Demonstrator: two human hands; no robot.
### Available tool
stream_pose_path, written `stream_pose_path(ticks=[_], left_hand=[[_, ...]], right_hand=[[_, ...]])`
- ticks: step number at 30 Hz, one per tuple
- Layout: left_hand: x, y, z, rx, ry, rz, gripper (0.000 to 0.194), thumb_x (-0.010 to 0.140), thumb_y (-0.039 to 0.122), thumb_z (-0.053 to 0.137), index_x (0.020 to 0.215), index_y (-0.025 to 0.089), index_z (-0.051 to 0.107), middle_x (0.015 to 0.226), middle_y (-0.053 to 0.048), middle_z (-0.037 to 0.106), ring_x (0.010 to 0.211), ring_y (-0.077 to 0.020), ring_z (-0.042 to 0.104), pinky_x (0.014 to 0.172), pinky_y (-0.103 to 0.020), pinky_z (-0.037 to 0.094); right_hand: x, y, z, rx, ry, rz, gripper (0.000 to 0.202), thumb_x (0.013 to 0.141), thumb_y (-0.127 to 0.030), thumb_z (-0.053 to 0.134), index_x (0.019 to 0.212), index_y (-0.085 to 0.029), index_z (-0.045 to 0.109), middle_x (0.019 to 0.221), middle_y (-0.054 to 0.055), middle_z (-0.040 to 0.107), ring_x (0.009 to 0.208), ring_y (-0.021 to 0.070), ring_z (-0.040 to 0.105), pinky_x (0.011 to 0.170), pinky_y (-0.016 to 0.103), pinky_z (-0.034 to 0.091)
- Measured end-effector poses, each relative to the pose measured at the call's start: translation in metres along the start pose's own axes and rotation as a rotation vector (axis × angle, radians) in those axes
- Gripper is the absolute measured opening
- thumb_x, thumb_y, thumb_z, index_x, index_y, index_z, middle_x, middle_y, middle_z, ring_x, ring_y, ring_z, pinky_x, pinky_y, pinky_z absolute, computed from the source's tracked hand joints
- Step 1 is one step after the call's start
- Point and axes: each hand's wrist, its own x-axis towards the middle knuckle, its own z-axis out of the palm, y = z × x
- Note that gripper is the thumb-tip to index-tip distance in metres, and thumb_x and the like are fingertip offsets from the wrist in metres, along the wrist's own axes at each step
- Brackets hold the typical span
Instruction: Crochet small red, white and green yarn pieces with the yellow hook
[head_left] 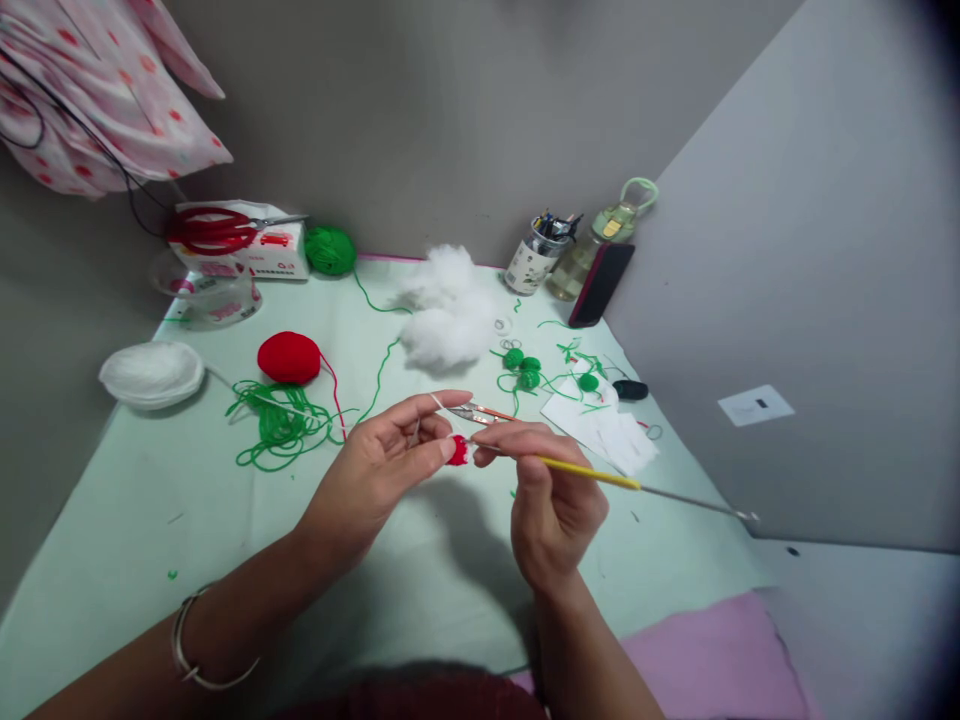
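My left hand pinches a small red and white crochet piece between thumb and fingers. A strand of white yarn runs over its raised forefinger. In my right hand is a crochet hook with a yellow handle; its near end meets the crochet piece, and its other hooked metal end points out to the right. Just behind my fingertips lie small thread snips, partly hidden by the hands. A white yarn ball and a red yarn ball rest on the left of the table.
Loose green yarn lies left of my hands. White stuffing sits behind them. Small green crochet balls, paper and yarn scraps lie to the right. Along the back stand a box with red scissors, a pen holder, a bottle and a phone.
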Motion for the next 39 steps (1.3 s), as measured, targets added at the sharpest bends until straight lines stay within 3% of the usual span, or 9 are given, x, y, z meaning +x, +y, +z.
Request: stream_pose_path(ticks=[5,20,25,28,30,33,36,39], left_hand=[[0.001,-0.004,-0.001,0.026,-0.031,0.012,0.031,0.092,0.029,0.074,0.122,0.031,0.077,0.085,0.002,0.063,0.084,-0.0144,0.059,0.088,-0.027,0.047],[0.000,-0.005,0.004,-0.043,-0.020,0.016,0.030,0.089,0.028,0.079,0.118,0.033,0.078,0.083,0.003,0.063,0.084,-0.0112,0.061,0.087,-0.023,0.050],[-0.003,-0.006,0.008,-0.097,0.019,0.028,0.038,0.084,0.025,0.085,0.120,0.033,0.078,0.082,0.004,0.063,0.081,-0.0093,0.060,0.084,-0.020,0.050],[-0.004,-0.005,0.010,-0.200,-0.017,-0.063,0.041,0.083,0.029,0.085,0.124,0.031,0.076,0.083,0.003,0.065,0.082,-0.0105,0.060,0.083,-0.021,0.050],[-0.004,-0.004,0.009,-0.298,-0.073,-0.197,0.042,0.083,0.033,0.083,0.124,0.027,0.077,0.088,-0.001,0.069,0.087,-0.0136,0.062,0.087,-0.025,0.051],[0.000,0.002,0.004,-0.343,-0.075,-0.290,0.044,0.082,0.032,0.083,0.124,0.022,0.077,0.091,-0.003,0.069,0.085,-0.0144,0.062,0.083,-0.026,0.050],[0.003,0.006,-0.001,-0.251,-0.014,-0.179,0.044,0.081,0.026,0.083,0.124,0.025,0.077,0.082,0.002,0.062,0.077,-0.0105,0.057,0.080,-0.023,0.048],[0.003,0.005,0.000,-0.154,-0.022,-0.078,0.043,0.082,0.024,0.083,0.124,0.030,0.077,0.083,0.002,0.062,0.082,-0.0120,0.059,0.087,-0.026,0.048]], right_hand=[[-0.002,-0.001,0.003,-0.083,0.000,-0.157,0.020,0.104,-0.019,0.052,0.107,-0.024,0.071,0.087,0.004,0.076,0.084,0.0215,0.075,0.070,0.041,0.063],[-0.003,0.001,0.008,-0.084,0.023,-0.174,0.023,0.104,-0.020,0.052,0.110,-0.025,0.074,0.091,0.004,0.078,0.085,0.0205,0.075,0.071,0.039,0.064],[-0.013,0.006,0.007,-0.342,0.001,-0.264,0.027,0.099,-0.014,0.060,0.117,-0.028,0.076,0.101,0.006,0.076,0.091,0.0192,0.074,0.075,0.035,0.064],[-0.023,0.010,0.004,-0.554,-0.050,-0.370,0.044,0.092,-0.006,0.069,0.127,-0.032,0.073,0.110,0.006,0.074,0.099,0.0211,0.073,0.080,0.035,0.064],[-0.023,0.009,0.001,-0.527,-0.065,-0.400,0.046,0.092,-0.006,0.068,0.129,-0.033,0.071,0.111,0.005,0.075,0.099,0.0217,0.074,0.079,0.036,0.064],[-0.014,0.004,-0.001,-0.313,-0.013,-0.233,0.031,0.098,-0.011,0.061,0.120,-0.029,0.075,0.099,0.004,0.077,0.088,0.0197,0.074,0.075,0.037,0.063],[-0.002,0.001,0.001,-0.036,0.067,0.048,0.020,0.102,-0.020,0.057,0.104,-0.026,0.076,0.081,0.001,0.074,0.069,0.0160,0.070,0.071,0.038,0.061],[0.005,0.000,0.005,0.129,0.042,0.155,0.016,0.101,-0.026,0.061,0.098,-0.025,0.076,0.084,0.002,0.075,0.073,0.0162,0.070,0.068,0.036,0.060]])
